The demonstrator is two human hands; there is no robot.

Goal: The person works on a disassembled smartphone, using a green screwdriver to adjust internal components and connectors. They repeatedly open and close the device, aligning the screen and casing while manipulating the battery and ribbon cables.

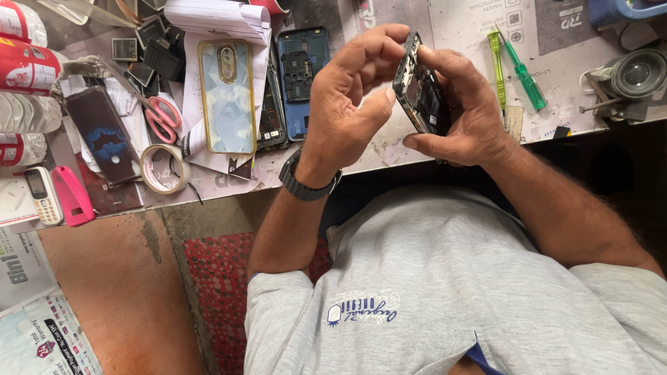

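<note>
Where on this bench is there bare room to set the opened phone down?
Bare mat lies between the green screwdrivers and the round loupe, and a strip runs along the near edge under the opened phone. The left side, around scissors and tape roll, is crowded.

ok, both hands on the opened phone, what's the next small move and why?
Probably set the left hand thumb on the edge of the opened phone before prying. The right hand alone cradles it, tilted on edge above the workbench; the left fingertips only curl over its top end, so the grip looks loose.
</note>
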